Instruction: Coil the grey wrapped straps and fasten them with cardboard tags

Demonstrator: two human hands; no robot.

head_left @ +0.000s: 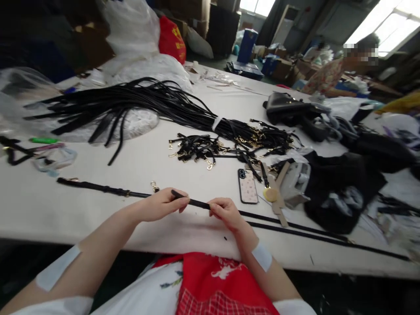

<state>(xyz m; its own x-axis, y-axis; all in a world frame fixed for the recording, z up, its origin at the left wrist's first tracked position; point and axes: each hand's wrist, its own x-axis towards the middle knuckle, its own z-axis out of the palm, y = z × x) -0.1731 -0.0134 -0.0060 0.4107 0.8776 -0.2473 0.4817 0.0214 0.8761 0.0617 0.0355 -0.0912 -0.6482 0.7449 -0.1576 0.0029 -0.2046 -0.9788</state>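
Observation:
Near the table's front edge, my left hand (166, 204) pinches a black strap (198, 204) close to one end, and the strap's tip sticks up past the fingers. My right hand (226, 213) grips the same strap a short way to the right. From there black strap lengths run right along the table. To the left lies a strap part with a buckle (98, 188), passing behind my left hand. A gold clasp (154, 187) rests just beyond that hand. Whether these lengths are one strap, I cannot tell.
Behind lie a long bundle of black straps (141, 98) and a pile of short straps with gold clasps (197, 146). A phone (248, 187), cardboard strips (278, 197) and black bags (341, 188) are on the right. A person (328, 74) is at the back right.

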